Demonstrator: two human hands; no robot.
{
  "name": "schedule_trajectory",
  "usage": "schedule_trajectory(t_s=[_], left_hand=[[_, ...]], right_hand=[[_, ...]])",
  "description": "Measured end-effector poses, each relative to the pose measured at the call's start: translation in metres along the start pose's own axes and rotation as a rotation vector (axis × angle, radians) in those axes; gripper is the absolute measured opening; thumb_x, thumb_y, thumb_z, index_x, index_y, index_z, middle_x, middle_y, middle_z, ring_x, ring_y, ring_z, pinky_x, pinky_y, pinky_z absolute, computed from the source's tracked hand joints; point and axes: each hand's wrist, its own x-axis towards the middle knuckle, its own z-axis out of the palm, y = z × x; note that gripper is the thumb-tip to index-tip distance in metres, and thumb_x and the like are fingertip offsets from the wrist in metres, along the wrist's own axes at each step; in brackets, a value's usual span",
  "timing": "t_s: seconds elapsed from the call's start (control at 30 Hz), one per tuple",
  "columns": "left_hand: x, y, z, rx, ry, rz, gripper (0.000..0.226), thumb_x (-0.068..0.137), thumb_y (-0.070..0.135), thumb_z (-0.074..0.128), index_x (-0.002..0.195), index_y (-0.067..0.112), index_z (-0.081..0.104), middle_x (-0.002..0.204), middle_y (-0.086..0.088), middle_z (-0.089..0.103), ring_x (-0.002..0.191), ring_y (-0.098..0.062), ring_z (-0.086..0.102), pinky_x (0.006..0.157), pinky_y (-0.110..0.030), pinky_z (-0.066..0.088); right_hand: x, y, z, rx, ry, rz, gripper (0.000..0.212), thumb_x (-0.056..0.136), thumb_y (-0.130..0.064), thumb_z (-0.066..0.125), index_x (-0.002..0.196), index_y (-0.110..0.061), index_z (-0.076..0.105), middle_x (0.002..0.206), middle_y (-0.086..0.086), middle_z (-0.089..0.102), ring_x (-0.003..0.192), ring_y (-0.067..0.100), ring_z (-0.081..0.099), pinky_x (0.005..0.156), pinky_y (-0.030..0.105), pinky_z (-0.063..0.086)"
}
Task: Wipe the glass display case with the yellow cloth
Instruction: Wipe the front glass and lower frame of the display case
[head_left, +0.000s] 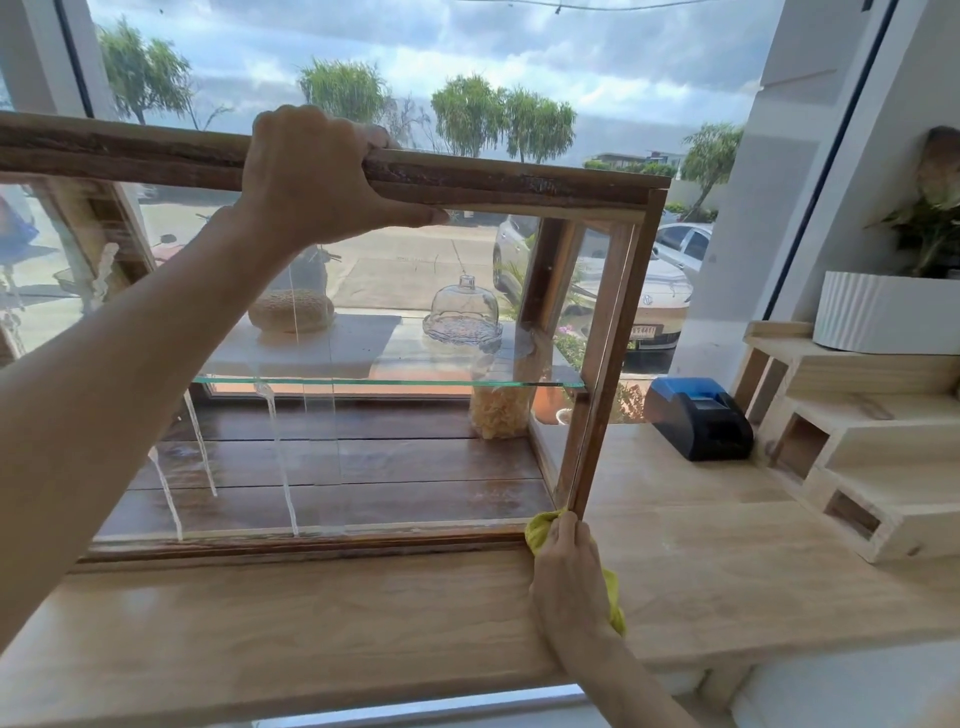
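A wood-framed glass display case (602, 364) stands on a light wooden counter (311, 623) in front of a window. My left hand (311, 176) grips the case's top wooden rail, thumb under the rail against the front glass. My right hand (563, 564) holds the bunched yellow cloth (537, 530) against the lower right front corner of the frame; a tail of cloth hangs below my wrist. White streaks of liquid run down the front glass on the left half.
Inside the case a glass shelf carries a glass dome (464, 312) and a round loaf-like object (291, 310); a jar of yellowish pieces (496, 413) stands below. To the right lie a black and blue printer (698, 418), stepped wooden boxes (852, 447) and a white planter (883, 312).
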Motion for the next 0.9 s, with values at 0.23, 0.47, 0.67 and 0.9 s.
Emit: schedule_trajectory(t_s=[0.23, 0.47, 0.67, 0.9], left_hand=[[0.000, 0.001, 0.000, -0.014, 0.005, -0.007, 0.097, 0.054, 0.094, 0.033, 0.105, 0.020, 0.071, 0.059, -0.007, 0.066, 0.063, -0.026, 0.063, 0.070, -0.033, 0.045], [0.000, 0.000, 0.001, -0.011, 0.016, -0.015, 0.100, 0.053, 0.095, 0.031, 0.109, 0.021, 0.070, 0.061, -0.009, 0.067, 0.065, -0.028, 0.064, 0.070, -0.035, 0.047], [-0.001, 0.002, -0.001, -0.044, 0.024, -0.006, 0.094, 0.056, 0.093, 0.035, 0.103, 0.020, 0.072, 0.060, -0.007, 0.066, 0.063, -0.026, 0.064, 0.069, -0.034, 0.048], [-0.001, 0.001, 0.000, -0.019, 0.023, -0.012, 0.090, 0.057, 0.091, 0.039, 0.103, 0.021, 0.071, 0.062, -0.005, 0.068, 0.065, -0.025, 0.065, 0.068, -0.030, 0.045]], right_hand=[[0.005, -0.006, -0.003, 0.091, -0.042, 0.017, 0.055, 0.071, 0.004, 0.065, 0.123, 0.017, 0.052, 0.113, 0.020, 0.059, 0.093, 0.028, 0.061, 0.081, 0.031, 0.056], [0.004, -0.031, -0.021, -0.169, -0.071, -0.265, 0.027, 0.089, -0.005, 0.045, 0.103, 0.002, 0.067, 0.105, 0.018, 0.056, 0.099, 0.030, 0.053, 0.090, 0.037, 0.047], [-0.005, -0.037, -0.012, -0.015, 0.103, -0.356, 0.014, 0.057, -0.003, 0.065, 0.070, -0.002, 0.070, 0.075, 0.010, 0.059, 0.068, 0.023, 0.057, 0.062, 0.029, 0.055], [0.005, -0.072, -0.026, 0.271, 0.390, -0.839, 0.046, 0.087, -0.005, 0.049, 0.133, -0.007, 0.051, 0.126, 0.010, 0.055, 0.113, 0.024, 0.049, 0.096, 0.032, 0.043]])
